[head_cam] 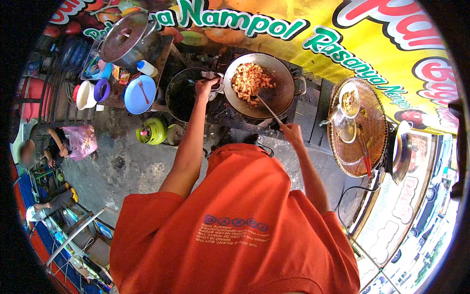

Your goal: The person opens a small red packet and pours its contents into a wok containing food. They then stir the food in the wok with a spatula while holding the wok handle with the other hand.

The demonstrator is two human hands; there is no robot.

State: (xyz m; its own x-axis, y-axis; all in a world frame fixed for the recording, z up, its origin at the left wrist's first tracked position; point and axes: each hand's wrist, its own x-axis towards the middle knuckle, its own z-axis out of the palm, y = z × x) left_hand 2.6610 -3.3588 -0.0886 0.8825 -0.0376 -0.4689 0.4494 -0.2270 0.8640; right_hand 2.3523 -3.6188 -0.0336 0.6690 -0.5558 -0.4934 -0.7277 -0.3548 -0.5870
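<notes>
A large metal wok (284, 93) stands over the cooking station in front of me. Chopped, reddish-brown food (249, 81) is heaped on its left side. At the wok's left rim, my left hand (205, 86) grips a crumpled cloth (216, 85) that hides any handle there. My right hand (292, 134) holds the long handle of a cooking spatula (268, 107), whose head is down among the food. A second, darker wok (180, 97) sits just left of the first, partly behind my left forearm.
Left, a table carries a lidded pot (125, 38), a blue plate (136, 96) with a fork and a squeeze bottle (147, 68). A green gas cylinder (154, 131) stands on the floor. Right is a woven basket (374, 147) with bowls and red-handled tongs. A person (46, 141) sits far left.
</notes>
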